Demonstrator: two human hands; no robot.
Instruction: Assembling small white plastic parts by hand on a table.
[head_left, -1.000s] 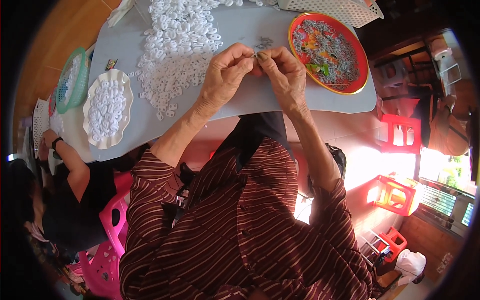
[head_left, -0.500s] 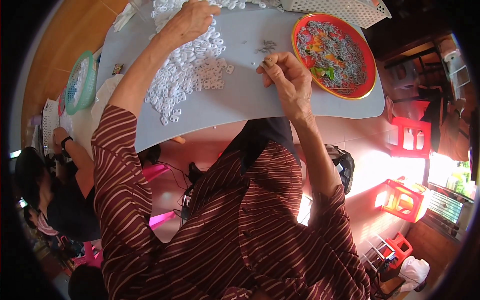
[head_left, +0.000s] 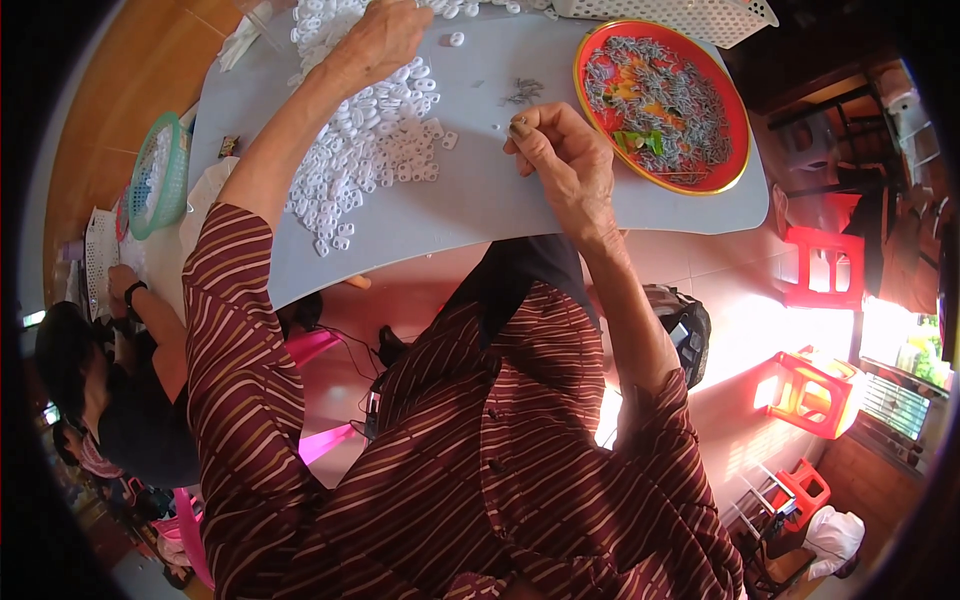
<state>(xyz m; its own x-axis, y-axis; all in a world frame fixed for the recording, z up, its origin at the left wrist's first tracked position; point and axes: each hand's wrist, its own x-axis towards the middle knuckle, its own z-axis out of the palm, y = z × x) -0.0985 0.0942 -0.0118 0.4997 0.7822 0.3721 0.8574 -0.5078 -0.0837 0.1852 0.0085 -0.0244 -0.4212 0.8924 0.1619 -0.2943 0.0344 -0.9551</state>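
While the left hand (head_left: pixel 385 40) rests with loosely curled fingers on the heap of small white plastic rings (head_left: pixel 365 140) at the far side of the grey worktop (head_left: pixel 470 200), whether it grips any ring cannot be told; the right hand (head_left: pixel 560 160) is closed in a pinch near the worktop's middle, thumb and forefinger pressed on something too small to identify. A small scatter of dark metal pieces (head_left: pixel 522 92) lies just beyond the right fingertips. To the right, a red round tray (head_left: pixel 735 130) filled with grey pieces sits close to the worktop's right edge, with a white perforated basket (head_left: pixel 700 15) behind it at the far rim. Bare surface lies between the heap and the tray, reaching to the near edge. At left, a green basket (head_left: pixel 155 180) stands near another person's arm (head_left: pixel 150 310). Red stools (head_left: pixel 815 390) occupy the floor to the right.
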